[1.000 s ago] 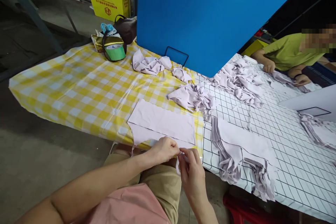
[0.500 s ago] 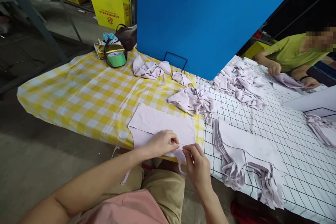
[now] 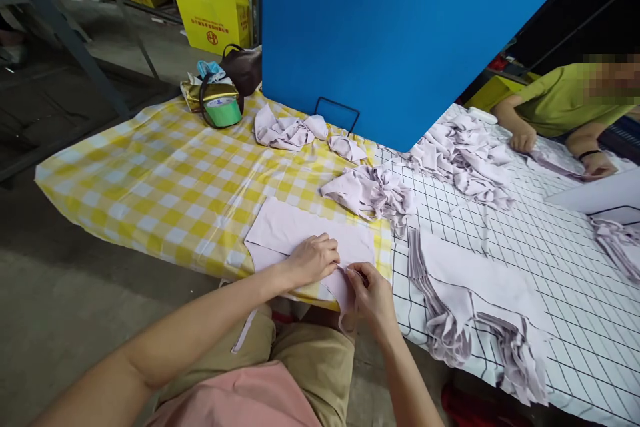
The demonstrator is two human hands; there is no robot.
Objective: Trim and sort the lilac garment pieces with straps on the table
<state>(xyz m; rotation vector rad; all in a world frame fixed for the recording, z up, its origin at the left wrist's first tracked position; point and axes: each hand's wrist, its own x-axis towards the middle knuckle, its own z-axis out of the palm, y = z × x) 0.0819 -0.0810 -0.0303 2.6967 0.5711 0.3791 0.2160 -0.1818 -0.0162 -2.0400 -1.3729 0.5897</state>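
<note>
A pale pink fabric piece (image 3: 295,223) lies folded on the yellow checked tablecloth (image 3: 165,187) at the near edge, with narrow straps hanging toward my lap. My left hand (image 3: 316,257) rests on it, fingers bent together and pinching the cloth near its lower edge. Just to the right, my right hand (image 3: 371,290) grips a strap-like part of the same fabric between thumb and fingers. The exact spot under the left fingertips is hidden.
Right of me lies a neat stack of fabric pieces (image 3: 480,273). Crumpled pieces (image 3: 373,190) sit ahead, below a large blue board (image 3: 380,40). Green tape (image 3: 223,112) and bags are at the back left. A co-worker (image 3: 555,100) handles fabric at the far right.
Both hands have moved slightly up, away from my lap, onto the fabric. My left hand now lies flatter on the cloth, and the strap part has been drawn up with the right.
</note>
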